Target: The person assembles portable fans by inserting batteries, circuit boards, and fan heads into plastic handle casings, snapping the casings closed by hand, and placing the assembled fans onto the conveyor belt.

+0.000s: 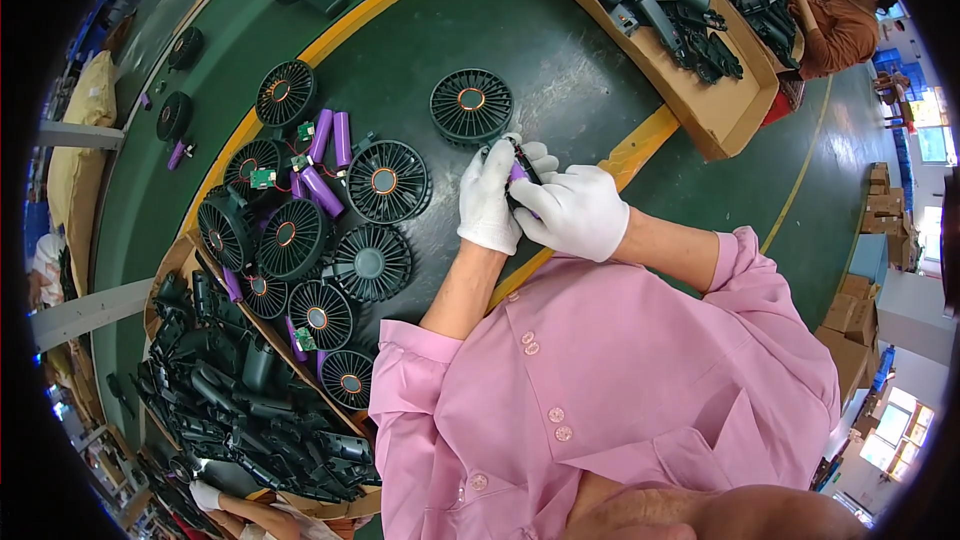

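Note:
My left hand (488,198), in a white glove, is closed around the handle end of a small dark green fan. The round fan head (471,105), with radial ribs and a copper-coloured ring, lies just beyond the fingers on the green table (520,25). A purple battery cell (517,173) shows between the gloves, mostly covered. My right hand (580,210), also gloved in white, presses in from the right with its fingers bent onto the same handle. What the right fingertips pinch is hidden.
Left of my hands lie several fan heads (384,182), purple battery cells (321,192) and green circuit boards (263,179). Cardboard boxes of dark plastic parts stand at lower left (300,380) and upper right (735,120). Other people work at upper right (838,25) and lower left (250,515).

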The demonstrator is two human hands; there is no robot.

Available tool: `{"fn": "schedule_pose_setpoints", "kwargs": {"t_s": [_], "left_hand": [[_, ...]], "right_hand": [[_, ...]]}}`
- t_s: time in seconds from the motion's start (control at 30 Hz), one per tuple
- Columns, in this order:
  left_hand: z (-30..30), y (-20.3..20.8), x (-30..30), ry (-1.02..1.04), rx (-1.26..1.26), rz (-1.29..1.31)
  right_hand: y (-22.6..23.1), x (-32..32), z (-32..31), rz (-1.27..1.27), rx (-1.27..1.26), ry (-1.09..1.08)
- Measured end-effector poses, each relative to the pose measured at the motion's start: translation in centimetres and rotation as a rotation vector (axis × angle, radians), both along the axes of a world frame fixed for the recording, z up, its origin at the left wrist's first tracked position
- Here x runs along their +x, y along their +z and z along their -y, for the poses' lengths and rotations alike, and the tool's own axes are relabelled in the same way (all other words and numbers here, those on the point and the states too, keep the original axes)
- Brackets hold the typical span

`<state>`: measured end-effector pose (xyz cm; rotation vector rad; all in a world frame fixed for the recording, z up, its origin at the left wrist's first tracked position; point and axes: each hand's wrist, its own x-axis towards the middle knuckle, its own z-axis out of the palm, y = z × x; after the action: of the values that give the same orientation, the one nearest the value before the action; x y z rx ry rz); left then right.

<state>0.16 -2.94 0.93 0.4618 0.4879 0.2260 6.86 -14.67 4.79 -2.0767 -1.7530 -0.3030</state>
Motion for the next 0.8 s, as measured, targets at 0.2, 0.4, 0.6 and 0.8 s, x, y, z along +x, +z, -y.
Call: {"fn": "schedule_pose_setpoints", "kwargs": {"t_s": [0.2,0.4,0.6,0.8], "left_hand": [[0.0,0.0,0.1,-0.019,0.043,-0.040],[0.2,0.4,0.6,0.044,0.103,-0.131],[0.4,1.3,1.0,0.085,0.101,-0.173],[0.2,-0.2,1.3,0.103,0.181,-0.236]], "right_hand": [[2.9,0.7,-0.1,-0.231,-0.285,0.015],[4.4,2.4,-0.8,-0.086,-0.287,0.083],[6.0,3.3,-2.7,-0.009,-0.667,0.168],[7.2,3.5,-5.1,-0.009,-0.916,0.209]]}}
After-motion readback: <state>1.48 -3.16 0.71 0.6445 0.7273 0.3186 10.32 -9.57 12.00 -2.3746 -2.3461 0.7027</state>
